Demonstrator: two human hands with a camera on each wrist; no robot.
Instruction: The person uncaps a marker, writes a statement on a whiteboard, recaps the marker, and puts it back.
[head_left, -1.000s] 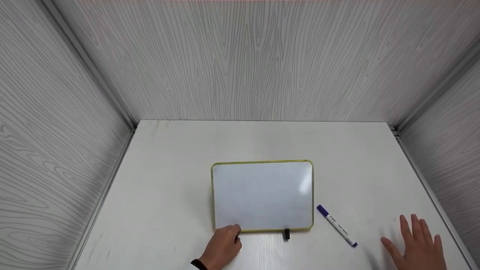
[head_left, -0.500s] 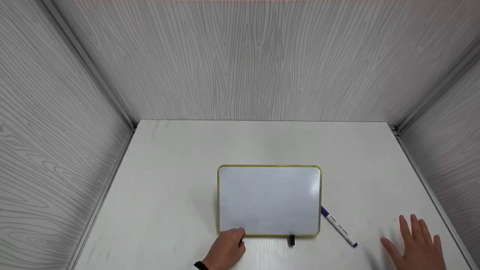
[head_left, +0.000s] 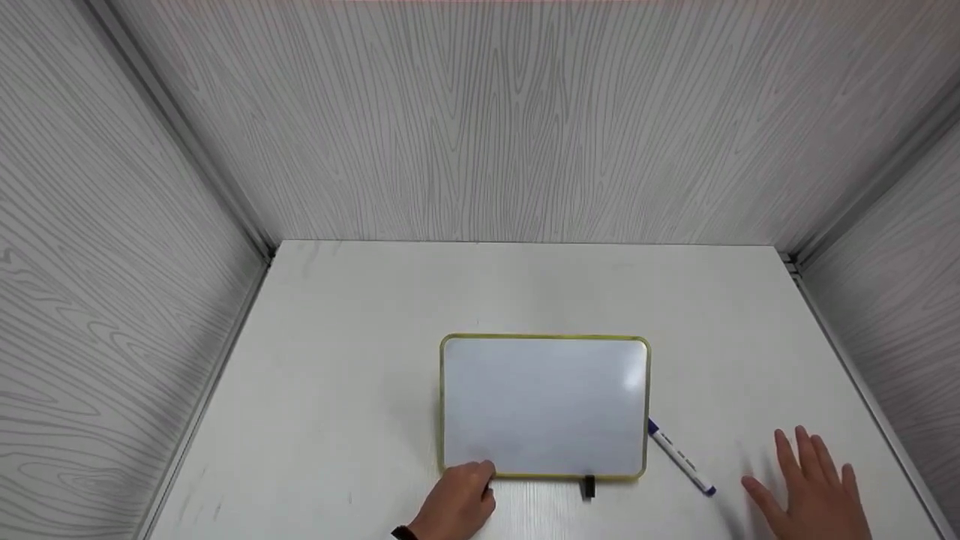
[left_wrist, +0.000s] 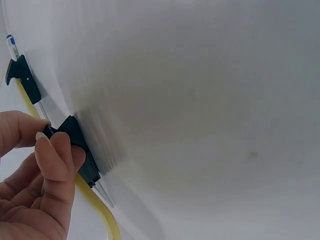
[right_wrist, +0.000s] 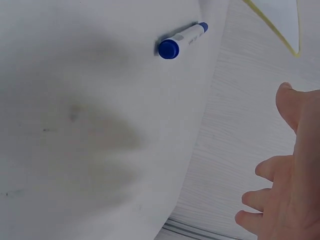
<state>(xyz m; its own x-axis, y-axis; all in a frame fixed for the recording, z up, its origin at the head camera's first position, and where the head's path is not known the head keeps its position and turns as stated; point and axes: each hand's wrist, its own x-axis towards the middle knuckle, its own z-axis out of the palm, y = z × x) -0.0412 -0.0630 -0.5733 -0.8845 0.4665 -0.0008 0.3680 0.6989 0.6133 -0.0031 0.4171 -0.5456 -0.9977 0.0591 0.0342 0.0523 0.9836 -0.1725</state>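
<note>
Whiteboard [head_left: 546, 409] is glossy, rectangular, yellow-rimmed and round-cornered.

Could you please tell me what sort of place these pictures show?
Probably an enclosed work booth: grey wood-grain panels stand on three sides of a white tabletop, and a yellow-framed whiteboard and a marker are at its near side.

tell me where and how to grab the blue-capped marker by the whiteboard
Best bet: pinch the marker across the middle of its white barrel, coming from above and the person's right. It lies on the table at a slant, so close across its length. In the head view, the whiteboard partly hides the cap end, while the barrel is in plain sight.
</note>
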